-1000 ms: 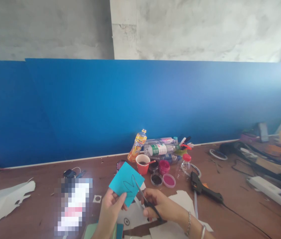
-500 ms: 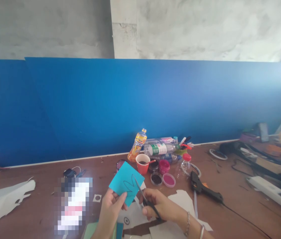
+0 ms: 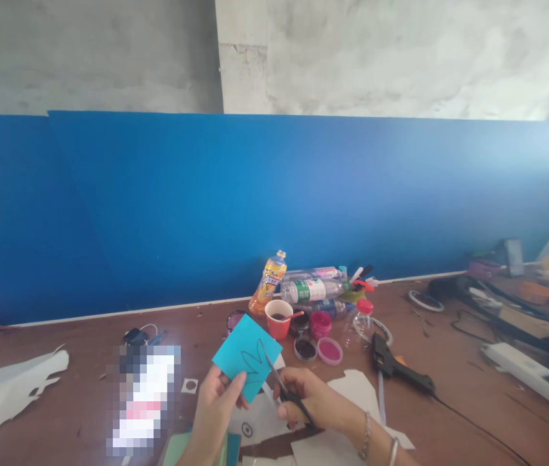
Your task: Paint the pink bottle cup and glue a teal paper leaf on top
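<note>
My left hand [image 3: 223, 395] pinches the lower left side of a square sheet of bright blue paper [image 3: 235, 346], thumb on top. Dark curved lines are drawn on the paper, shaped like pointed loops. In my right hand [image 3: 306, 398] is a pair of scissors [image 3: 292, 395] with dark handles, fingers in the loops. Its blades point up and left and lie at the paper's right part, by the drawn line. Whether they are cutting through it is too small to tell. White paper pieces [image 3: 265, 421] lie under both hands, one with a small drawn circle.
Beyond the paper stand a red cup [image 3: 278, 327] with dark liquid and an orange drink bottle [image 3: 268, 281]. Pink and black open pots, plastic bottles [image 3: 311, 290] and a glue gun [image 3: 401, 369] are to the right. A power strip [image 3: 537, 378] lies far right; a blue partition [image 3: 274, 194] borders the table.
Almost nothing differs. The hands, paper and scissors stay in nearly the same place, with at most a very slight shift.
</note>
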A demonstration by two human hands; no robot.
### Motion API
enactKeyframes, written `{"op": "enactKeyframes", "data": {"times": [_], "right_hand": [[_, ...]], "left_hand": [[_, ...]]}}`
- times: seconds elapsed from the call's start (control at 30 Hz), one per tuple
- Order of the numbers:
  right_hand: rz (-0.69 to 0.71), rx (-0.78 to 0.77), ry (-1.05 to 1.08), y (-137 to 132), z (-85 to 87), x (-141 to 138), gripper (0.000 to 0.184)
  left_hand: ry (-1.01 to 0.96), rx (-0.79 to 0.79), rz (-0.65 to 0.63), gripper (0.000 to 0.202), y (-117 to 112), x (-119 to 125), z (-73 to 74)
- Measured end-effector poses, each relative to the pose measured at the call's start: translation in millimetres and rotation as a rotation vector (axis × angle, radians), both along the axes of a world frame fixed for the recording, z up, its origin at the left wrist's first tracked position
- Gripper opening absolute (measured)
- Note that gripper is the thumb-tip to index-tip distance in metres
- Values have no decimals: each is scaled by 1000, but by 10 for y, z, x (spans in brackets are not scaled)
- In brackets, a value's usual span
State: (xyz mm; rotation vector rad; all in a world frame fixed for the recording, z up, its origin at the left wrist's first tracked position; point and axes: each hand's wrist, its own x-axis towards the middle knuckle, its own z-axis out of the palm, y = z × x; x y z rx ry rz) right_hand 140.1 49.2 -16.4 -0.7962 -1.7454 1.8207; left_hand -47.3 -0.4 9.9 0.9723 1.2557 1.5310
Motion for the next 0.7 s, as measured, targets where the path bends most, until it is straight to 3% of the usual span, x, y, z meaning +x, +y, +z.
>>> {"op": "enactKeyframes", "data": {"times": [0.7], "right_hand": [[6,33,27,-23,-28,-24,52]], "left_hand": [[28,-8,-6,31,5,6,-20]]}}
